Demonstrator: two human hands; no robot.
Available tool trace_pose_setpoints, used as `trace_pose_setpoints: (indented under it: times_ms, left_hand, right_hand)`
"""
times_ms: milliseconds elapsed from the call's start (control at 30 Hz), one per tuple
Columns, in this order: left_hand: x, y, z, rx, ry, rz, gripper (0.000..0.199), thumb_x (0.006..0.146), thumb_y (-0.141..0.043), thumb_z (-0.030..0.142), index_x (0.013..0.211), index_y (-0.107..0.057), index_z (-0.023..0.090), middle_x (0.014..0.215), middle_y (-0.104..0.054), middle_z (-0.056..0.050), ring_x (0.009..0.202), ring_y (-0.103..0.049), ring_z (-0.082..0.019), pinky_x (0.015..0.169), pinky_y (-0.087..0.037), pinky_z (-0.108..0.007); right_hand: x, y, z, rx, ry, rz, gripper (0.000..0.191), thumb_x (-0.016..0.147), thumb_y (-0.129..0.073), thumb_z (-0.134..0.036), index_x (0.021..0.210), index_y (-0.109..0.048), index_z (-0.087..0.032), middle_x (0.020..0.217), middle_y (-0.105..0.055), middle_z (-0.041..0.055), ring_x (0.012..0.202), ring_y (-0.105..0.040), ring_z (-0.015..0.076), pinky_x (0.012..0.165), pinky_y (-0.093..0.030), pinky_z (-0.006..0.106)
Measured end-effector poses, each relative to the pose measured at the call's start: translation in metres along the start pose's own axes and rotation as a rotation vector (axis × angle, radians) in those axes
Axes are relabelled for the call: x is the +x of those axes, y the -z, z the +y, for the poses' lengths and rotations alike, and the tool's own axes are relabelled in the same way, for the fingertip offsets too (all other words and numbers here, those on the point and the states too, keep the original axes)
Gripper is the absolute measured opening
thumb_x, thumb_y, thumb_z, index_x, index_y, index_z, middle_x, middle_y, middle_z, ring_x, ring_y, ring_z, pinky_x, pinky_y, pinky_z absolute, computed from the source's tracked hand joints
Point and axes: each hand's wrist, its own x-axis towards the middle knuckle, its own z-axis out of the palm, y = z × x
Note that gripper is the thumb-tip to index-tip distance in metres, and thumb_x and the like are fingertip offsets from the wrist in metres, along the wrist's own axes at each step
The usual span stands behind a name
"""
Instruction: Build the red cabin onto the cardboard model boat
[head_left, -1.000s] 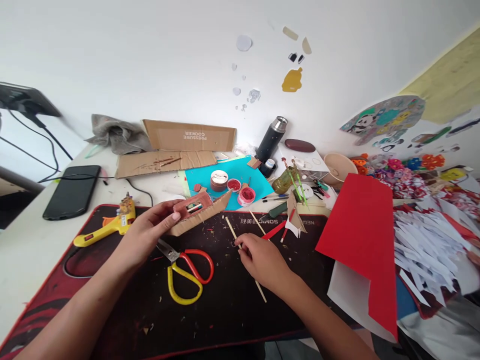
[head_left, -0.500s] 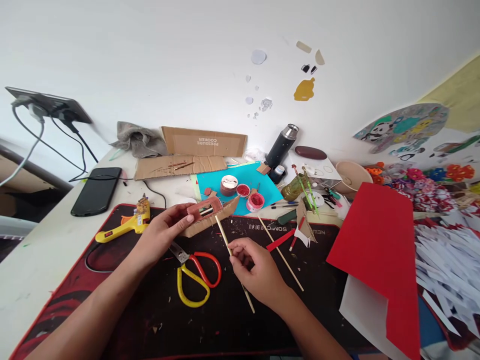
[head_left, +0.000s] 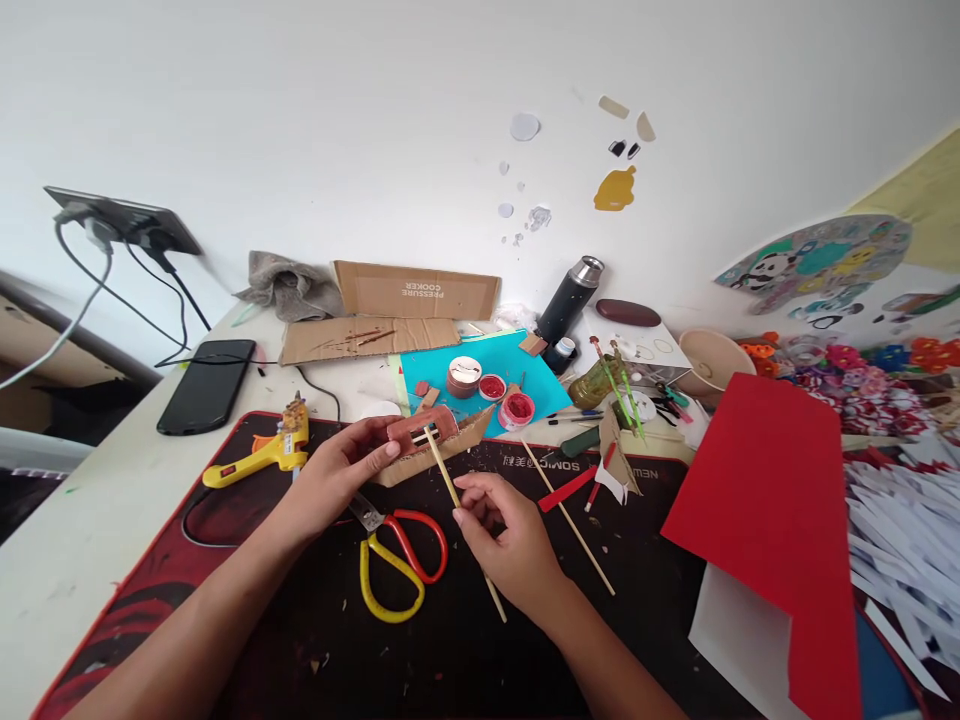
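A small cardboard boat (head_left: pixel 435 450) with a reddish-brown top is pinched in my left hand (head_left: pixel 352 465), held at its left end above the black mat. My right hand (head_left: pixel 506 530) is closed on a thin wooden stick (head_left: pixel 442 468), thumb and fingers round its middle. The stick slants up to the left, and its upper tip meets the opening in the brown top; whether it touches is hard to tell. Scissors (head_left: pixel 394 570) with one red and one yellow handle lie below the boat. Another stick (head_left: pixel 574 525) rests on the mat to the right.
A yellow glue gun (head_left: pixel 262 455) and phone (head_left: pixel 206 387) lie left. Behind are cardboard strips (head_left: pixel 371 340), paint pots (head_left: pixel 516 410) on blue paper (head_left: pixel 487 355), a black flask (head_left: pixel 570 300) and a jar (head_left: pixel 591 388). Red card (head_left: pixel 757 490) and paper strips (head_left: pixel 907 530) are at right.
The upper tip of the stick in my right hand has moved left, over the opening in the boat's top. The whole view has shifted slightly. Both hands keep their grip.
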Motion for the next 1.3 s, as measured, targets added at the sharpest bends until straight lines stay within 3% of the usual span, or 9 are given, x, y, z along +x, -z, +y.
trace_pose_setpoints:
  times_ms: [1300]
  left_hand:
    - [0.0016, 0.0000, -0.0078, -0.028, -0.026, -0.003, 0.065, 0.084, -0.083, 0.070, 0.128, -0.079, 0.022, 0.133, -0.083, -0.013, 0.126, -0.075, -0.041, 0.110, -0.060, -0.053]
  right_hand:
    - [-0.0008, -0.0093, 0.0067, -0.010, 0.015, 0.030, 0.027, 0.095, -0.066, -0.021, 0.120, -0.074, -0.024, 0.091, -0.074, 0.0027, 0.073, -0.069, 0.0156, 0.061, -0.054, 0.024]
